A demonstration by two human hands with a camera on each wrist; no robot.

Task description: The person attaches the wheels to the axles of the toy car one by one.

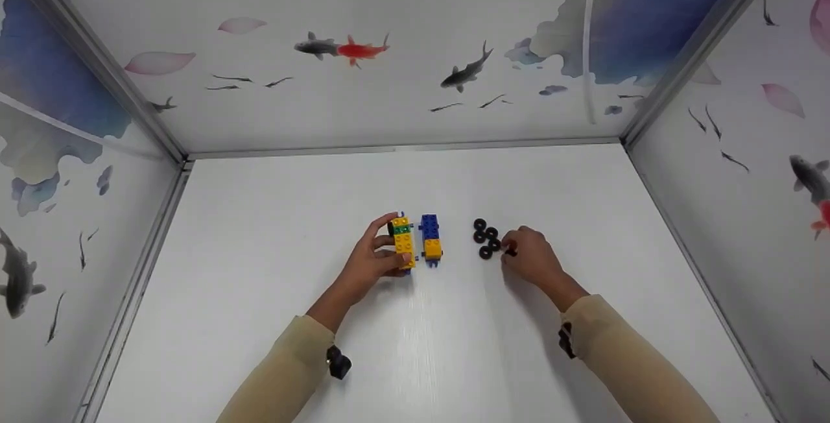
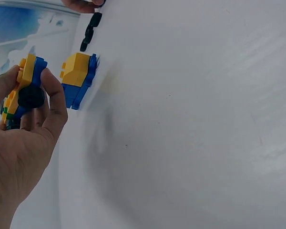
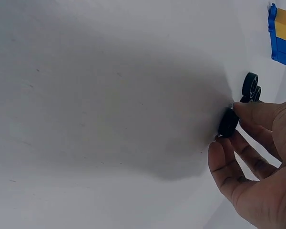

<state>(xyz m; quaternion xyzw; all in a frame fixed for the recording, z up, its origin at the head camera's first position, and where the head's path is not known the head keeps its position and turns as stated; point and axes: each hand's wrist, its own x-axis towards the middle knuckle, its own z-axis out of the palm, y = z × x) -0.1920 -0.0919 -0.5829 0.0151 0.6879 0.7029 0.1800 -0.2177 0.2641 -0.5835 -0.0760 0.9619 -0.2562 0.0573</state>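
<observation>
My left hand (image 1: 371, 261) grips a yellow block vehicle (image 1: 403, 241) with a green strip and a blue base; in the left wrist view a black wheel (image 2: 31, 97) shows on its side, between thumb and fingers. My right hand (image 1: 533, 257) pinches a black wheel (image 3: 228, 122) between thumb and fingers, close to the table surface. Just left of that hand lie several loose black wheels (image 1: 480, 237). A second vehicle, blue and yellow (image 1: 431, 239), stands right of the held one, with no black wheels visible on it.
The white table (image 1: 292, 196) is bounded by a back wall (image 1: 402, 111) and side walls printed with fish and petals, with metal strips along the edges. Each sleeved wrist carries a small black device (image 1: 338, 362).
</observation>
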